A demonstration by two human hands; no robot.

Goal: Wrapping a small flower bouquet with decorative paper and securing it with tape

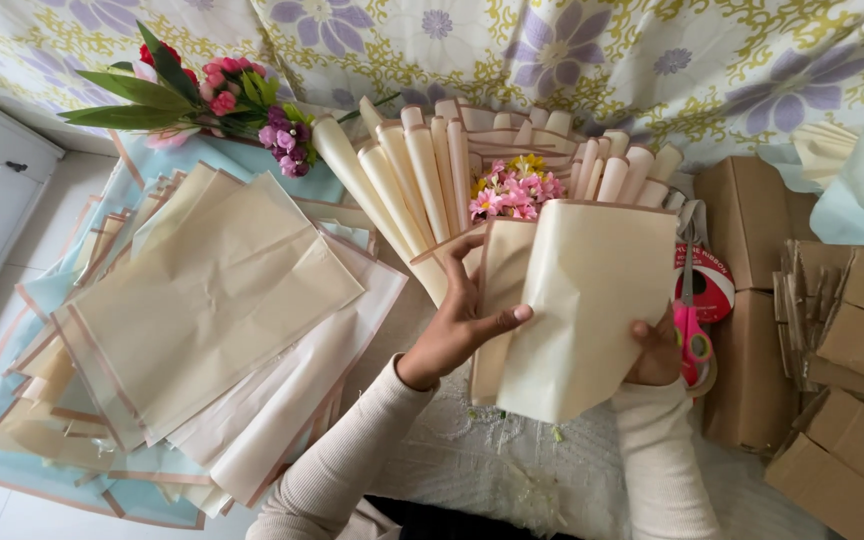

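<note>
My left hand (457,325) and right hand (658,352) both grip the cream paper sheet (582,310) at its edges, fingers curled tight, so it stays folded around the little pink flowers (515,190) at 12 o'clock.

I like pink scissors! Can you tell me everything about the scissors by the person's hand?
The scissors have bright pink handles with yellow-green inside the loops, and grey blades pointing up, away from the person. They look shut. They lie on a round red and white ribbon roll, beside a brown box. The right hand partly hides one handle.
</note>
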